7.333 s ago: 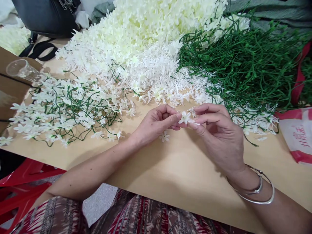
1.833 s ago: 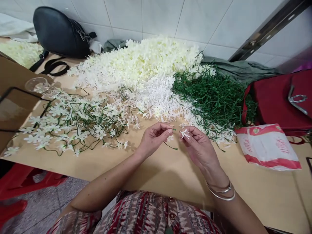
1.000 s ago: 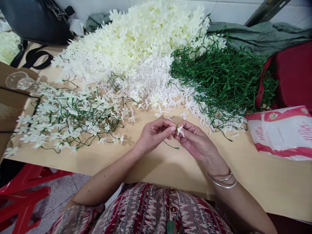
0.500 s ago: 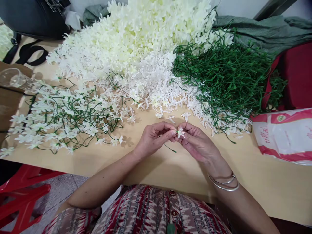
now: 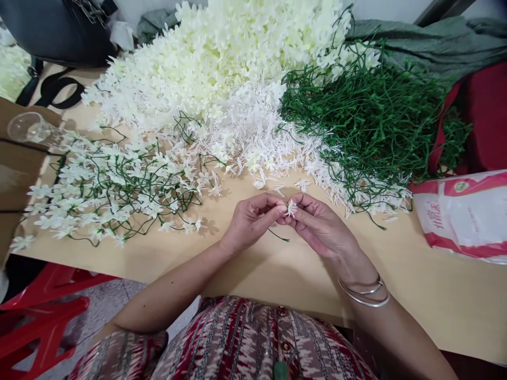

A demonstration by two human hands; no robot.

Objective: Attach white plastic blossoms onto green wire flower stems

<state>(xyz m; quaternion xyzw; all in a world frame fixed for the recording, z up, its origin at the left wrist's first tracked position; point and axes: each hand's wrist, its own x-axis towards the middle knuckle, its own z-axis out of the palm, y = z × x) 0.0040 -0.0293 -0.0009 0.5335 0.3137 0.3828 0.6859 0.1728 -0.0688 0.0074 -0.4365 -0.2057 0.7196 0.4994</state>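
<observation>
My left hand (image 5: pixel 253 219) pinches a green artificial stem (image 5: pixel 279 235) just below its tip; the stem's free end hangs under the fingers. At that tip, between both hands, sits a small white artificial flower (image 5: pixel 291 208). The thumb and fingers of my right hand (image 5: pixel 322 224) close on the flower's side. Both hands are held above the near part of the table and touch or nearly touch each other. Beyond them lie heaps of white stamen pieces (image 5: pixel 257 124), cream-white petals (image 5: pixel 237 47) and loose green stems (image 5: pixel 376 116).
Stemmed white flowers (image 5: pixel 119 190) are piled at the left of the wooden table (image 5: pixel 396 295). A clear plastic cup (image 5: pixel 29 128) lies beside them. A black bag (image 5: pixel 63 31) stands far left, a red-and-white packet (image 5: pixel 463 216) at right. Red stools (image 5: pixel 43 322) are below left.
The whole view has shifted slightly. My fingers have shifted a little around the flower, which now points more upward; both hands keep their pinch.
</observation>
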